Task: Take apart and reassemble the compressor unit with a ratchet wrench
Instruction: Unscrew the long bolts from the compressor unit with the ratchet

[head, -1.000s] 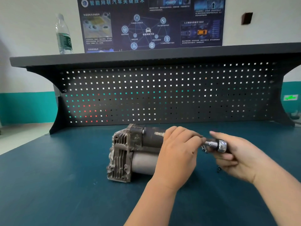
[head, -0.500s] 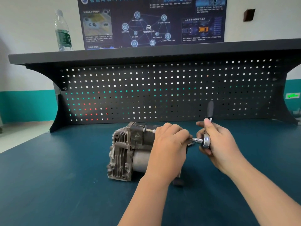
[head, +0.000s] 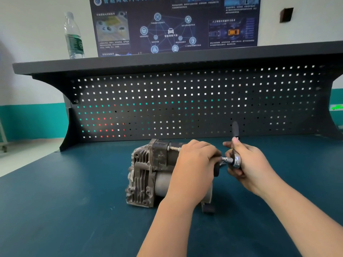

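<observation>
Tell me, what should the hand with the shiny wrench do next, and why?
Probably swing the handle down toward the table for another turn. The right hand grips the ratchet wrench, its black handle pointing up, its shaft running into the compressor unit. The left hand holds that unit steady on the table. Whether the bolt is loose yet is hidden.

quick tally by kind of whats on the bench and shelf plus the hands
compressor unit: 1, on the bench
ratchet wrench: 1, handle pointing up
water bottle: 1, on the shelf
hands: 2, left hand on the compressor, right hand round the wrench head
total: 5
</observation>
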A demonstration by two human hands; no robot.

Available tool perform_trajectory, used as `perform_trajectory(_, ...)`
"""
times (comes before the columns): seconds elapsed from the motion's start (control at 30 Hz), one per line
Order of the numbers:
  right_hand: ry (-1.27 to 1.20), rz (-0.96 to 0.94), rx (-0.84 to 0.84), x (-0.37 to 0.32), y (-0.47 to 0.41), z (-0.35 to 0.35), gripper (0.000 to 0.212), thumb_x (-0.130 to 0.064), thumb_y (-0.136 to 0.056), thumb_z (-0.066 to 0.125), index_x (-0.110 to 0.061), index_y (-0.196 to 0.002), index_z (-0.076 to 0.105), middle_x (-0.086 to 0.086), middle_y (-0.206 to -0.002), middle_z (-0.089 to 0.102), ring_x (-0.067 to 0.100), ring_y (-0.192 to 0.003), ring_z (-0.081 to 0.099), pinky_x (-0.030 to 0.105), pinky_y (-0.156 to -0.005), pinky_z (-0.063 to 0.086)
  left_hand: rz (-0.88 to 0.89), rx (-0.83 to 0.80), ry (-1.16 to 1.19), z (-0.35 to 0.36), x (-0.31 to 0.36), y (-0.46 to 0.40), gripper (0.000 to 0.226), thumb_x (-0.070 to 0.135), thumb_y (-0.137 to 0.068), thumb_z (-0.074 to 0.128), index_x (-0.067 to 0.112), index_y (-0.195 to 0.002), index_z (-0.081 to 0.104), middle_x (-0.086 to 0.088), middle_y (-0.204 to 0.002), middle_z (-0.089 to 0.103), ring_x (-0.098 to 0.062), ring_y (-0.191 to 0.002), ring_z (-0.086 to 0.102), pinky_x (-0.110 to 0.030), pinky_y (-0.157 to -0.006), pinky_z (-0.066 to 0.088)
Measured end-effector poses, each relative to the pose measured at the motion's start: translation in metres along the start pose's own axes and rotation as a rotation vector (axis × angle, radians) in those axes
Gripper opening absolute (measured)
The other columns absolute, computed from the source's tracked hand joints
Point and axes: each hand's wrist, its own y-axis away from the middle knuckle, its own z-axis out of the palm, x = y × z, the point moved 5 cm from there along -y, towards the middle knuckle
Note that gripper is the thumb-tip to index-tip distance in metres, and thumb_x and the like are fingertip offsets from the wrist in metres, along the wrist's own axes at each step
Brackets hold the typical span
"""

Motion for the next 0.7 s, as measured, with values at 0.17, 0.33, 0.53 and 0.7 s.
perform_trajectory(0.17, 0.088, -0.098, -0.018, -0.006, -0.002, -0.001, 0.034, -0.032, -0.102, 0.037, -0.005, -0.1, 0.059, 0.002, -0.05, 0.049, 0.01, -0.031, 0.028, 0.019, -0.034, 0.023, 0.008, -0.021, -0.044, 0.002, 0.001, -0.001, 0.016, 0.021, -0.085, 0.06, 0.016, -0.091, 0.074, 0.004, -0.096, 0.066, -0.02, -0.092, 0.051, -0.037, -0.083, 0.04)
perform_trajectory(0.33, 0.257, -0.243, 0.041, -0.014, 0.006, -0.003, 0.031, -0.032, -0.102, 0.037, -0.012, -0.098, 0.06, -0.002, -0.052, 0.052, 0.011, -0.038, 0.037, 0.023, -0.04, 0.03, -0.016, -0.025, -0.021, 0.0, 0.0, -0.001, 0.014, 0.021, -0.084, 0.062, 0.018, -0.085, 0.075, 0.004, -0.092, 0.064, -0.02, -0.09, 0.05, -0.036, -0.083, 0.038)
perform_trajectory(0.53, 0.525, -0.675, 0.099, -0.047, 0.033, 0.006, 0.017, -0.032, -0.099, 0.038, -0.027, -0.092, 0.053, -0.003, -0.07, 0.06, 0.004, -0.05, 0.047, 0.015, -0.049, 0.041, -0.038, 0.038, -0.001, -0.007, 0.002, -0.002, 0.009, 0.023, -0.086, 0.063, 0.021, -0.09, 0.071, 0.008, -0.092, 0.059, -0.015, -0.092, 0.045, -0.026, -0.081, 0.026)
perform_trajectory(0.7, 0.481, -0.704, 0.054, -0.055, 0.036, 0.005, 0.023, -0.047, -0.089, 0.04, -0.029, -0.087, 0.054, -0.001, -0.069, 0.054, 0.006, -0.053, 0.047, 0.017, -0.051, 0.042, 0.004, 0.021, -0.031, -0.004, 0.007, 0.0, 0.02, 0.03, -0.086, 0.06, 0.029, -0.104, 0.071, 0.012, -0.101, 0.059, -0.013, -0.097, 0.044, -0.024, -0.082, 0.021)
